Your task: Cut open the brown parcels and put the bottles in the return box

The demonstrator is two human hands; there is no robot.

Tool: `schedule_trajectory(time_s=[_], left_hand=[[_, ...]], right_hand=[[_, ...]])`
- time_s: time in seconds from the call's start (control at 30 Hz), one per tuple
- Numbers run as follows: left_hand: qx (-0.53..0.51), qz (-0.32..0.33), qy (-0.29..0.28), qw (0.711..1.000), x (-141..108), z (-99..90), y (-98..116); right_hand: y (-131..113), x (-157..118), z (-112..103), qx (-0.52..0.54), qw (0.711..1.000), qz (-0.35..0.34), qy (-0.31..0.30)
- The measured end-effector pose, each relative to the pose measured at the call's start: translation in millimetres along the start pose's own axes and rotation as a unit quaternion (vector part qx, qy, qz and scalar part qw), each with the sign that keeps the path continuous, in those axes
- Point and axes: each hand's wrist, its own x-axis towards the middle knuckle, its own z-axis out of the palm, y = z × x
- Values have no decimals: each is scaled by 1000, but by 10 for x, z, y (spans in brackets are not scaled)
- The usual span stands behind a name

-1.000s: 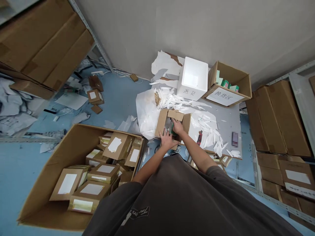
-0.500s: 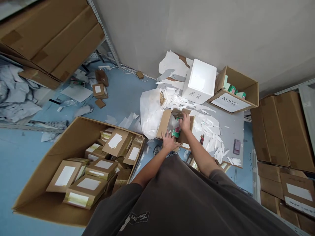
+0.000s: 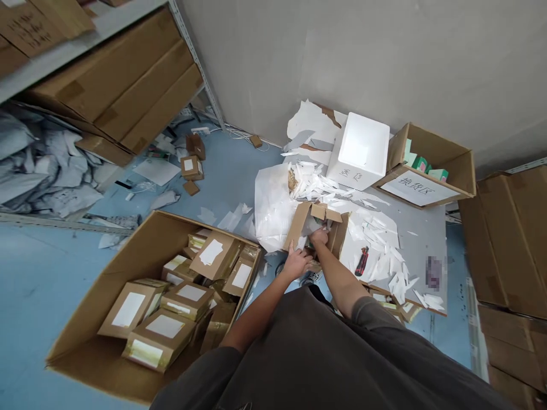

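An opened cardboard box (image 3: 341, 237) with raised flaps stands at the near edge of the grey table. My left hand (image 3: 298, 262) rests on its near left side, fingers apart. Inside the box is my right hand (image 3: 319, 236); its fingers are mostly hidden, and I cannot make out what they touch. A little green shows in the box beside that hand. To the right, a red and black cutter (image 3: 362, 261) lies on the table.
White paper strips (image 3: 311, 181) litter the grey table (image 3: 421, 236). A white foam box (image 3: 365, 142) and a carton with green packs (image 3: 459, 165) stand at its back. A large carton (image 3: 89, 296) of taped boxes is at left, near shelves.
My right hand has gone down into the box, and the green pack there is now mostly hidden. My left hand stays at the near left side. The whole view has shifted.
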Motion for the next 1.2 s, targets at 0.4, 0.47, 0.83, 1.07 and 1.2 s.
schedule_trajectory(time_s=[0.4,0.47,0.83,1.07,1.2], left_hand=[[53,-62,-33,996,245,-352,-120],[70,-65,-37,995,244,-443,-231],[99,-60,-15,993,201,-857,-58],[-61,40,-57,996,939,141,1092],[-153,35,-113,981,1418,800,1159]], right_hand=[[-59,-671,-1033,-49,993,-18,110],[149,-723,-1322,-10,991,-20,132],[1674,-683,-1641,43,994,77,56],[1863,-346,-1344,-4,982,131,-136],[1919,-110,-1309,65,967,133,-210]])
